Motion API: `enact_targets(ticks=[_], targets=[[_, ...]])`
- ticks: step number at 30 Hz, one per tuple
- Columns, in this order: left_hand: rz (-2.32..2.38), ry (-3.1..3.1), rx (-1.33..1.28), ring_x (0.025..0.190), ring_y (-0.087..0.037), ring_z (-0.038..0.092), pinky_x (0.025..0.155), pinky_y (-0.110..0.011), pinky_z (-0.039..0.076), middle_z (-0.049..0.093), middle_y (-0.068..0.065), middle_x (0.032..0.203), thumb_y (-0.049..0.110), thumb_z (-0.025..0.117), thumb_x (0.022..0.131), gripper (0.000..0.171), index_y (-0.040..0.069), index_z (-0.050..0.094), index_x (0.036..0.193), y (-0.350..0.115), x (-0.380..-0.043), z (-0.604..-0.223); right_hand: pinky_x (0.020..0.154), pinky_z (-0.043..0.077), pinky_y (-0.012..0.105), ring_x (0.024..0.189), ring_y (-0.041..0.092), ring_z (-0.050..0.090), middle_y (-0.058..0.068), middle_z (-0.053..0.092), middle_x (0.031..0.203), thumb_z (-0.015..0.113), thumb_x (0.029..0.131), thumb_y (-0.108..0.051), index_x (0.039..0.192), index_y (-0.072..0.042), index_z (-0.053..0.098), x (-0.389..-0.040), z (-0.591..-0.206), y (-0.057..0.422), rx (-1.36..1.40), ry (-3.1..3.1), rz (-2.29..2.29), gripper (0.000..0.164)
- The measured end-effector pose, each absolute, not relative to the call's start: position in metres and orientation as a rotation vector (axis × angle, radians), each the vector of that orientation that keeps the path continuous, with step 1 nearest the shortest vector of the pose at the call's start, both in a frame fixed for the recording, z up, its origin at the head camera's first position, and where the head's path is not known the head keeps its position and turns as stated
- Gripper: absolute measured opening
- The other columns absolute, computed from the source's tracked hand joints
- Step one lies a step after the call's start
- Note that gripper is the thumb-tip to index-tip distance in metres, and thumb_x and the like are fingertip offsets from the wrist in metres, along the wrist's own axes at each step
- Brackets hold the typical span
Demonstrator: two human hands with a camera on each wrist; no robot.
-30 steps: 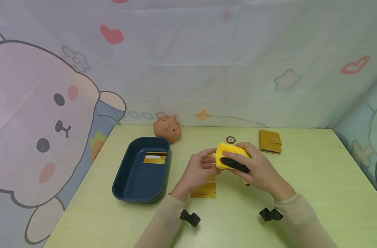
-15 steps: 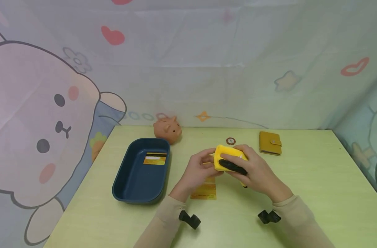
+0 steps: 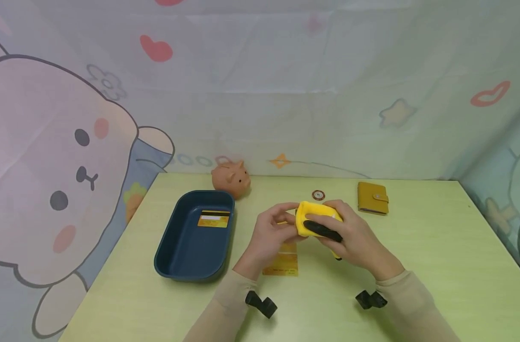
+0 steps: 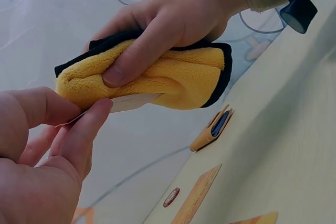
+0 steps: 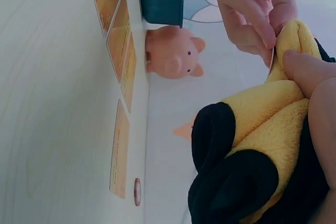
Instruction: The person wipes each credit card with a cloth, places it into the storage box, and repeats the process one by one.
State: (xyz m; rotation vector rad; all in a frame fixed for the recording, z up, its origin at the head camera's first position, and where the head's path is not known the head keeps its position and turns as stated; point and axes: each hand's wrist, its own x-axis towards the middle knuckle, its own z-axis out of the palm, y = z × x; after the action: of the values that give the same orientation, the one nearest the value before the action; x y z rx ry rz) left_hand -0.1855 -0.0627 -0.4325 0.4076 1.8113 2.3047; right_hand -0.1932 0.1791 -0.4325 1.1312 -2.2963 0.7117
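Between thumb and fingers my left hand [image 3: 266,235] pinches a thin card [image 4: 134,102] by its edge, raised above the table. A folded yellow cloth with black trim [image 3: 309,211] is gripped in my right hand [image 3: 356,235], thumb on top. The cloth lies right against the card and covers much of it in the head view. In the left wrist view, the card's pale face shows below the cloth. Under the hands, several orange-yellow cards [image 5: 119,153] lie on the table, partly hidden by the left hand in the head view.
A dark blue tray [image 3: 160,256] stands at left, with a yellow card [image 3: 213,219] inside. Behind it is a pink piggy bank [image 3: 227,178]. A poker chip [image 3: 318,195] and a mustard snap wallet [image 3: 371,197] lie toward the table's back edge.
My right hand and the cloth have shifted slightly left and toward me. The left hand still pinches the card in nearly the same place.
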Motion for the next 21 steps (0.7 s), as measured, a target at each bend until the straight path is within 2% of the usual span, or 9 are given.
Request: enact_targets(ticks=[2, 4, 9, 11, 14, 16, 18, 21], targets=[[2.319, 1.799, 0.385, 0.097, -0.025, 0.078, 0.086, -0.042, 0.064, 0.068, -0.010, 0.103, -0.007, 0.071, 0.095, 0.049, 0.008, 0.063, 0.141, -0.063, -0.186, -0.431, 0.082, 0.059, 0.048, 0.107, 0.028, 0.058, 0.018, 0.055, 0.134, 0.067, 0.101, -0.044, 0.139, -0.024, 0.067, -0.194, -0.432, 0.180, 1.129, -2.295, 0.728, 0.043], [2.323, 1.785, 0.366, 0.097, -0.024, 0.078, 0.086, -0.040, 0.064, 0.068, -0.009, 0.103, -0.008, 0.070, 0.095, 0.050, 0.007, 0.063, 0.142, -0.064, -0.186, -0.430, 0.082, 0.059, 0.048, 0.106, 0.028, 0.059, 0.018, 0.055, 0.134, 0.069, 0.101, -0.043, 0.139, -0.023, 0.068, -0.194, -0.432, 0.182, 1.128, -2.289, 0.732, 0.043], [2.349, 1.744, 0.359, 0.102, -0.024, 0.076, 0.085, -0.039, 0.064, 0.066, -0.008, 0.103, -0.014, 0.065, 0.094, 0.055, 0.005, 0.060, 0.146, -0.066, -0.185, -0.427, 0.081, 0.060, 0.049, 0.105, 0.027, 0.059, 0.017, 0.056, 0.131, 0.054, 0.105, -0.054, 0.137, -0.024, 0.068, -0.196, -0.432, 0.184, 1.128, -2.276, 0.732, 0.047], [2.362, 1.727, 0.365, 0.102, -0.025, 0.075, 0.085, -0.040, 0.064, 0.064, -0.008, 0.102, -0.015, 0.064, 0.094, 0.056, 0.004, 0.059, 0.147, -0.067, -0.186, -0.427, 0.081, 0.060, 0.048, 0.105, 0.026, 0.059, 0.016, 0.056, 0.130, 0.054, 0.105, -0.054, 0.137, -0.023, 0.069, -0.196, -0.431, 0.185, 1.128, -2.275, 0.735, 0.047], [2.374, 1.713, 0.360, 0.100, -0.024, 0.075, 0.085, -0.041, 0.064, 0.062, -0.009, 0.102, -0.016, 0.063, 0.095, 0.056, 0.004, 0.060, 0.146, -0.069, -0.186, -0.425, 0.082, 0.060, 0.048, 0.106, 0.025, 0.059, 0.015, 0.057, 0.129, 0.072, 0.100, -0.039, 0.137, -0.023, 0.069, -0.196, -0.431, 0.186, 1.128, -2.281, 0.743, 0.041], [2.386, 1.711, 0.346, 0.097, -0.024, 0.076, 0.085, -0.041, 0.064, 0.061, -0.009, 0.101, -0.016, 0.063, 0.095, 0.055, 0.006, 0.061, 0.145, -0.070, -0.186, -0.424, 0.082, 0.060, 0.049, 0.106, 0.026, 0.059, 0.016, 0.057, 0.129, 0.084, 0.092, -0.024, 0.137, -0.022, 0.069, -0.197, -0.432, 0.187, 1.127, -2.283, 0.752, 0.047], [2.403, 1.708, 0.330, 0.094, -0.024, 0.076, 0.084, -0.041, 0.064, 0.061, -0.009, 0.101, -0.017, 0.062, 0.094, 0.055, 0.006, 0.062, 0.144, -0.071, -0.186, -0.423, 0.083, 0.060, 0.049, 0.107, 0.026, 0.060, 0.015, 0.057, 0.129, 0.089, 0.083, -0.011, 0.136, -0.022, 0.069, -0.197, -0.432, 0.188, 1.124, -2.290, 0.767, 0.058], [2.434, 1.699, 0.314, 0.087, -0.022, 0.076, 0.081, -0.040, 0.065, 0.062, -0.008, 0.097, -0.018, 0.063, 0.093, 0.055, 0.003, 0.062, 0.143, -0.072, -0.186, -0.421, 0.085, 0.061, 0.049, 0.109, 0.026, 0.061, 0.014, 0.056, 0.130, 0.090, 0.080, -0.006, 0.136, -0.022, 0.069, -0.198, -0.435, 0.191, 1.120, -2.304, 0.796, 0.062]])
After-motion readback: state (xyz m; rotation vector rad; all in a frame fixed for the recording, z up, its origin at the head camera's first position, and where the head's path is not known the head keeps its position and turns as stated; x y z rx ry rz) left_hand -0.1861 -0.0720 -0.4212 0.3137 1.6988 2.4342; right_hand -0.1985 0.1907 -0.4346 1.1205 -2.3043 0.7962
